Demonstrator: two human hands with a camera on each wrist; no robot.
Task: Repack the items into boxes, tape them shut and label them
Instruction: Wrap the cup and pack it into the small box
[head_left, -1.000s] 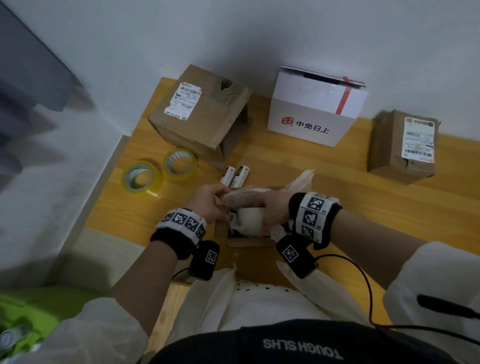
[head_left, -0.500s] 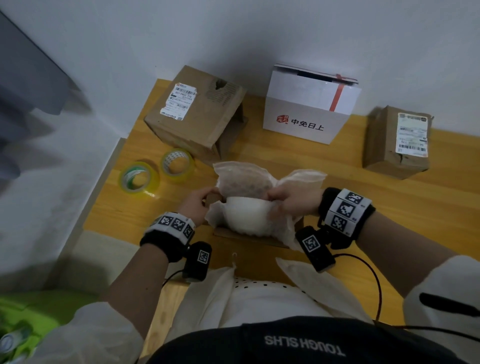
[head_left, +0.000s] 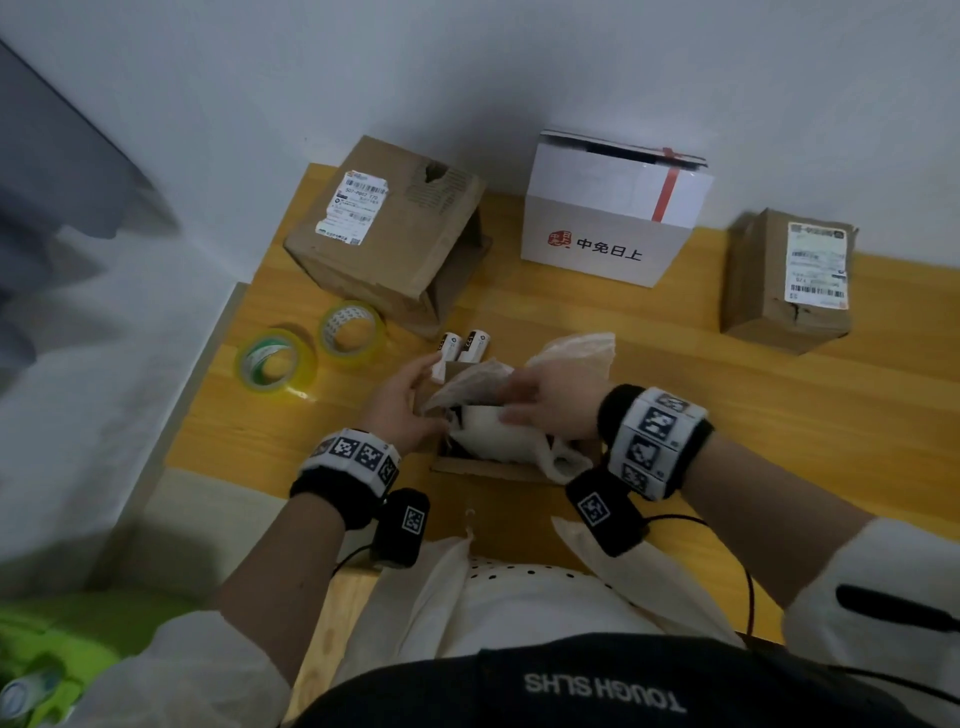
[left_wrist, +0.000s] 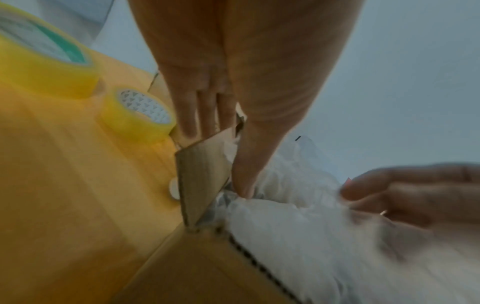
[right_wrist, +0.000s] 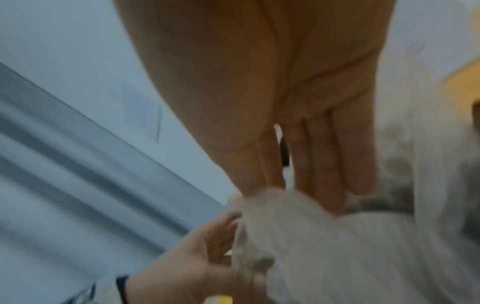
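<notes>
A small open cardboard box (head_left: 488, 470) stands at the table's near edge. A white item (head_left: 498, 436) lies in it, partly covered by translucent wrap (head_left: 472, 384). My left hand (head_left: 408, 397) is at the box's left side. Its straight fingers (left_wrist: 197, 115) lie outside a raised flap (left_wrist: 202, 185) and its thumb (left_wrist: 244, 181) presses the wrap (left_wrist: 298, 226) inside. My right hand (head_left: 545, 402) lies flat on top, straight fingers (right_wrist: 324, 174) pushing the wrap (right_wrist: 324, 246) down. Two small white tubes (head_left: 462, 345) lie just behind the box.
Two yellow tape rolls (head_left: 275, 364) (head_left: 353, 327) sit to the left. A labelled brown box (head_left: 389, 234), a white printed box (head_left: 613, 208) and another labelled brown box (head_left: 789, 280) line the back by the wall. The table edge (head_left: 208, 389) drops off on the left.
Half a second ago both hands held the wrap spread open above the white item. Now the wrap is folded over and pushed down into the box, and the tubes show again.
</notes>
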